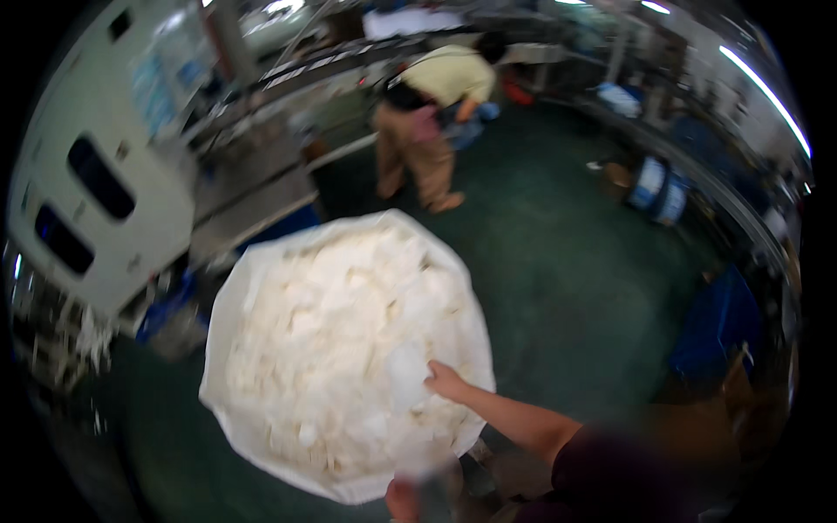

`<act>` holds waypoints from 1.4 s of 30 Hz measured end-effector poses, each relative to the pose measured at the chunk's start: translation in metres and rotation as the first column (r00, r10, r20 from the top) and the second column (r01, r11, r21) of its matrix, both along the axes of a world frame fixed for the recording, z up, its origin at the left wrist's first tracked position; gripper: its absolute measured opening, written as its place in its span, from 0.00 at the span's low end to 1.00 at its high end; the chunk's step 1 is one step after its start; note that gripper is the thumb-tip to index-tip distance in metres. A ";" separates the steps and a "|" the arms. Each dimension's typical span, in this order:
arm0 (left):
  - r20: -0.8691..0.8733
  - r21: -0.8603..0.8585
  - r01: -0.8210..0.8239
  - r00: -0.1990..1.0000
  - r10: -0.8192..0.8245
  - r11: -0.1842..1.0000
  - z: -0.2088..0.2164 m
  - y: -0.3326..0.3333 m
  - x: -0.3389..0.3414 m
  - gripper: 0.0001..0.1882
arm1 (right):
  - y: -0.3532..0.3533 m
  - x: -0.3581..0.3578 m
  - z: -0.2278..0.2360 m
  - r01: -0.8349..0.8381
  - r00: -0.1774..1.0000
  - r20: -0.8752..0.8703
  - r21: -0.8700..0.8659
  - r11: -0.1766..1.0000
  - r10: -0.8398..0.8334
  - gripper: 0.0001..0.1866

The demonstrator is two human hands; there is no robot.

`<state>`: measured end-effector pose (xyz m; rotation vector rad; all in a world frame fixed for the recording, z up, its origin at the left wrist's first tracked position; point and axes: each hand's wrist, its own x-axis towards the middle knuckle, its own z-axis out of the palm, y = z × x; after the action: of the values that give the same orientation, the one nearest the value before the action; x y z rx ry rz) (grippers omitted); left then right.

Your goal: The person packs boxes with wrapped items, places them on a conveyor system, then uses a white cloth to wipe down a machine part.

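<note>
A large white sack [228,270] with a wide round mouth stands in front of me, filled with loose white, fluffy-looking pieces [331,305]. Over its right side reaches my right hand [446,382], fingers closed at the edge of a smooth, pale white piece [406,375]; blur hides the exact kind. My left hand [401,499] is low in the picture, by the sack's near rim. Its fingers are smeared, and a hazy whitish patch lies beside it, so what it holds does not show.
Beyond the sack, a person [427,113] in a yellow top bends forward beside a conveyor-like bench [349,61]. A pale machine cabinet [105,174] stands at left. Along the right runs a metal rack [697,166] with blue-and-white rolls [658,192] nearby and a blue bag [719,322].
</note>
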<state>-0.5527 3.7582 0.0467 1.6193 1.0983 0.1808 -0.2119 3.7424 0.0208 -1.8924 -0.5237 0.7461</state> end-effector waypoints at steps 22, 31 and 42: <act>0.438 -0.726 0.571 0.813 -0.383 0.383 0.151 -0.390 0.513 0.15 | -0.547 0.154 0.065 0.489 0.871 -0.098 0.279 0.827 -0.482 0.31; 0.390 -0.675 0.702 0.602 -0.697 0.229 0.153 -0.548 0.724 0.19 | -0.679 0.300 0.120 0.794 0.596 -0.504 0.252 0.553 -0.625 0.21; 0.261 -0.528 0.834 -0.020 -0.965 -0.160 0.165 -0.803 1.002 0.09 | -0.955 0.412 0.123 0.893 -0.352 -0.444 0.104 -0.437 -0.824 0.17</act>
<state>0.4497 2.9553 0.2119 1.4522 -0.2401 -1.3107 0.1997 2.7873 0.1436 -1.0083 1.1059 -0.5164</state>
